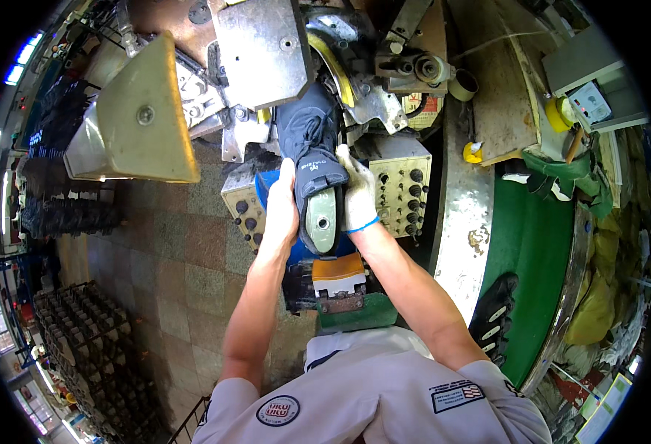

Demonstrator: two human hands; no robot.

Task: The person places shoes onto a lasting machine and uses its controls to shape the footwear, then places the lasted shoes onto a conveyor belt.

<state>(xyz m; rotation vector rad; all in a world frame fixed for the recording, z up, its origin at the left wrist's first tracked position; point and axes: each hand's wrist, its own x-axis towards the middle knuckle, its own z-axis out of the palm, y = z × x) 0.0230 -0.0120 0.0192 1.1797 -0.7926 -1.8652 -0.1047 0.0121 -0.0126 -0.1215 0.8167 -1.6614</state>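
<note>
A dark laced shoe upper [309, 137] stretched over a pale green last [321, 222] lies between my hands. Its toe end points away from me and passes under the metal plate [262, 52] of a machine, where the tip is hidden. My left hand [287, 200] presses along the left side of the heel part. On the opposite side, my right hand [359, 191], in a whitish glove with a blue cuff, grips the collar of the shoe. Just below the heel sits an orange-brown pad [339, 268] on a metal bracket.
Control boxes with black knobs [399, 189] flank the shoe. A large beige lamp-like hood [137, 118] juts in at the left. To the right runs a green conveyor belt [525, 244] with dark shoes [494, 314] on it. Loaded racks [85, 348] stand on the tiled floor at left.
</note>
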